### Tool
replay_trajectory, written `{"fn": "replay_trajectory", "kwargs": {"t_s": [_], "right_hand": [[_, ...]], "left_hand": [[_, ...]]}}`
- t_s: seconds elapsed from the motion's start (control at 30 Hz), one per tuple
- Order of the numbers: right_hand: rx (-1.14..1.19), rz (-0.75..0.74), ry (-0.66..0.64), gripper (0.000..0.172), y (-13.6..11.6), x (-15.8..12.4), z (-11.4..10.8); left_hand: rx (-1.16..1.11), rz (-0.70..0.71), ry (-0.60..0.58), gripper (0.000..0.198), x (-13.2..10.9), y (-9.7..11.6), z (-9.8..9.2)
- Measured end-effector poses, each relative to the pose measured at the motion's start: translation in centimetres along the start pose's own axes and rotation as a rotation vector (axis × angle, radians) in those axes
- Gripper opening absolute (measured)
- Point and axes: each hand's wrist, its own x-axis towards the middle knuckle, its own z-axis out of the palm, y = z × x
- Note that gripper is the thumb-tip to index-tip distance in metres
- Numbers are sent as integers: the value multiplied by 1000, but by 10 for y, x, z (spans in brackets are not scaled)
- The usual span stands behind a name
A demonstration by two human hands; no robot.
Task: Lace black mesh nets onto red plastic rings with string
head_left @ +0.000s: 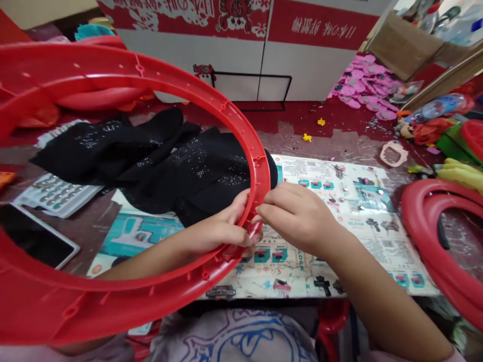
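A large red plastic ring point(260, 173), ribbed on its inner side, is held up over the table and fills much of the left of the view. My left hand point(230, 226) grips its right-hand part, thumb on the inside and fingers wrapped underneath. At the same spot my right hand point(294, 216) is closed in a pinch against the ring's rim. Whatever sits between those fingertips, if anything, is hidden. Below the ring lies a crumpled black cloth point(196, 161) with shiny specks, partly covering a flattened printed cardboard sheet point(358, 241).
A white and red carton point(302, 60) stands at the back, a black wire frame point(252, 75) before it. Pink pieces point(366, 85) are piled at the back right. More red rings point(418, 211) lie at the right edge. At left are a phone point(37, 241) and a calculator point(60, 193).
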Motion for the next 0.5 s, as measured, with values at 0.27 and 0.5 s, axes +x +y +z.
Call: {"fn": "replay_trajectory", "kwargs": {"t_s": [0.27, 0.5], "right_hand": [[-44, -35, 19, 30, -1, 4, 2], [-58, 179, 5, 32, -12, -6, 2]], "left_hand": [[248, -19, 58, 79, 3, -4, -2], [230, -45, 73, 83, 0, -8, -1]]}}
